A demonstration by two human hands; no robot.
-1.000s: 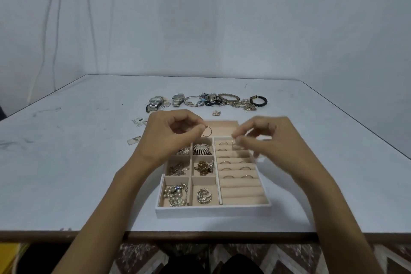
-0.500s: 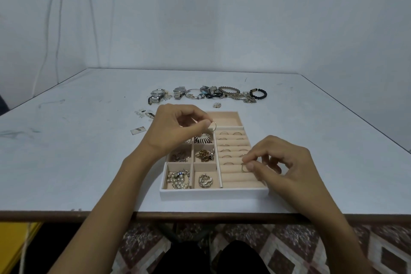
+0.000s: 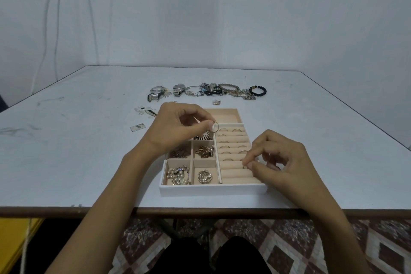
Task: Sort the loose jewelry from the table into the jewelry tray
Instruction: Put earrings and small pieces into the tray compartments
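Gold wire, thin and round, made the ring that my left hand pinched between thumb and forefinger, wrist bent, above the far half of the white jewelry tray. My right hand hung over the tray's near right side with its fingers curled and its thumb and forefinger tips together at the padded beige ring rolls. I could not tell whether they held anything. Loose watches and bracelets lay in a row beyond the tray.

Plain indoor room, likely home: bare white wall, scuffed white table, patterned tiled floor.
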